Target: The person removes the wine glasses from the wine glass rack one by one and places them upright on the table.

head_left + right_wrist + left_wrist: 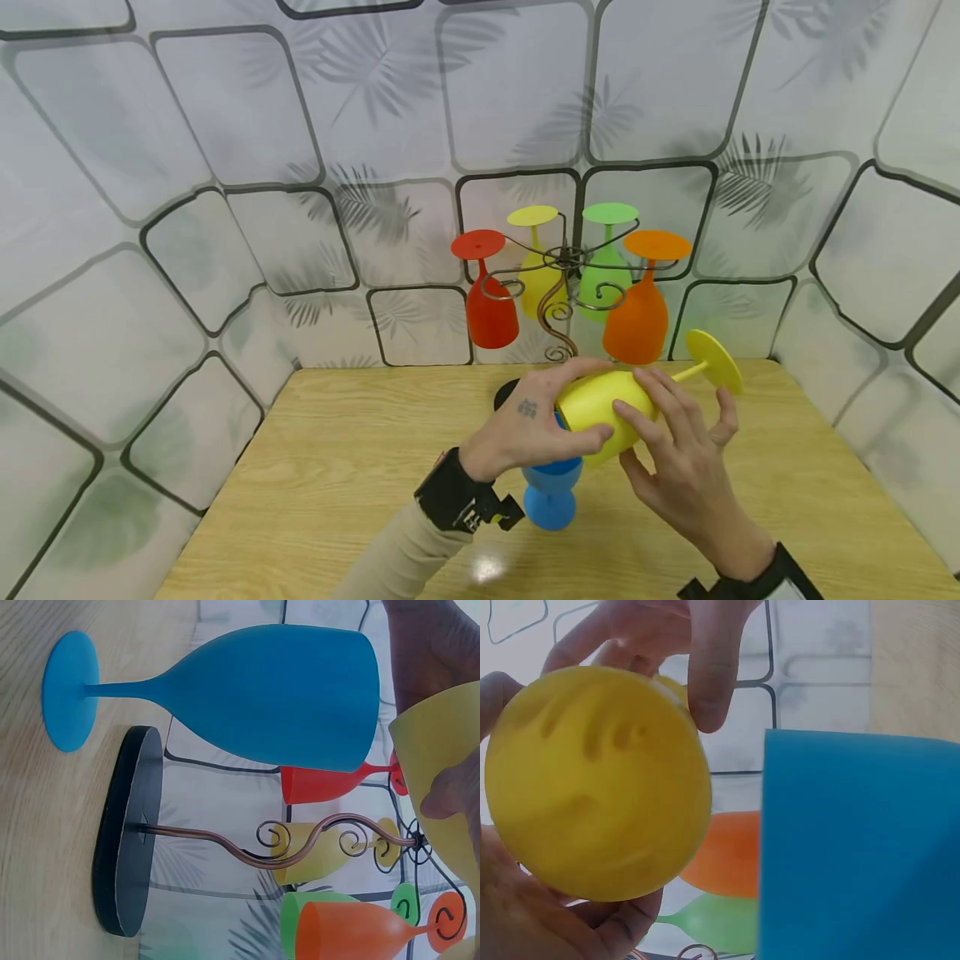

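Both hands hold a yellow plastic wine glass [603, 398] that lies tilted in the air, its foot up to the right and its mouth to the left. My left hand [525, 425] grips the bowl near the rim. The fingers and thumb of my right hand [686, 471] curl round the bowl nearer the stem. Below, a blue wine glass [277, 697] stands upright on the table, partly hidden in the head view by the left hand and the yellow glass. In the left wrist view the yellow bowl [600, 787] faces the camera, beside the blue glass [862, 847].
Behind the hands stands a metal glass rack with a black base [129, 832] and scrolled arms. From it hang upside down a red glass [491, 312], another yellow glass [536, 283], a green glass [603, 283] and an orange glass [637, 321]. The wooden table [337, 467] meets patterned cloth walls.
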The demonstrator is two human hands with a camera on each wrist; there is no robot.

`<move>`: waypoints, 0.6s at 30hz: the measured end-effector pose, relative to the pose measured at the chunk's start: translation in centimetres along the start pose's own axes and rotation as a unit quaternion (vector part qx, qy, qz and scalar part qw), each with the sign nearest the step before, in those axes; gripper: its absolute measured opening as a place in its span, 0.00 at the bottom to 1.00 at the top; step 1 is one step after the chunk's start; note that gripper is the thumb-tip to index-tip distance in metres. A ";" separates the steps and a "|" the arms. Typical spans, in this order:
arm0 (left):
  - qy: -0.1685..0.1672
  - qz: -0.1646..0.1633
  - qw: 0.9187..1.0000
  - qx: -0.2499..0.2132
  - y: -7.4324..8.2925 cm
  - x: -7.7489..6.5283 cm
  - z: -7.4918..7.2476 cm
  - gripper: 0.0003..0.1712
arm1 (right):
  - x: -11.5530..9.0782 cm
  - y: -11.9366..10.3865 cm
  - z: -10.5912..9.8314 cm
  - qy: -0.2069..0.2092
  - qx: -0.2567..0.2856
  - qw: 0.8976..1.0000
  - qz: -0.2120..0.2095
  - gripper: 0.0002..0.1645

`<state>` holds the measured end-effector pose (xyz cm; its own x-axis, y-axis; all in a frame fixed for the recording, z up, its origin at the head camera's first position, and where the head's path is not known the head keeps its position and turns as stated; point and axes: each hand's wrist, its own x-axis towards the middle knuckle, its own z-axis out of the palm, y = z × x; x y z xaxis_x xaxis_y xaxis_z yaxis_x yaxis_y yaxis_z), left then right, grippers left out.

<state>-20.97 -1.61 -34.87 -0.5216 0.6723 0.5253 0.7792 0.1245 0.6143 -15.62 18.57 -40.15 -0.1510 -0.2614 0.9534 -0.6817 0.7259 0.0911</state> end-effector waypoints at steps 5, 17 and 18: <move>0.024 0.016 0.999 0.043 0.3 0.1 0.0 0.35 | -0.4 0.0 0.0 0.015 0.009 1.000 0.024 0.23; 0.014 0.015 0.999 0.032 0.9 0.2 0.7 0.53 | -2.6 0.8 -0.2 -0.004 0.034 0.991 0.132 0.46; 0.011 0.015 0.999 0.031 0.9 0.2 0.7 0.54 | -2.8 0.8 -0.2 -0.010 0.043 0.988 0.146 0.48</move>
<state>-20.10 -0.84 -34.64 -0.5043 0.6602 0.5566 0.8146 0.1498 0.5603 -15.60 20.05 -42.67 -0.3636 -0.0625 0.9294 -0.6658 0.7152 -0.2124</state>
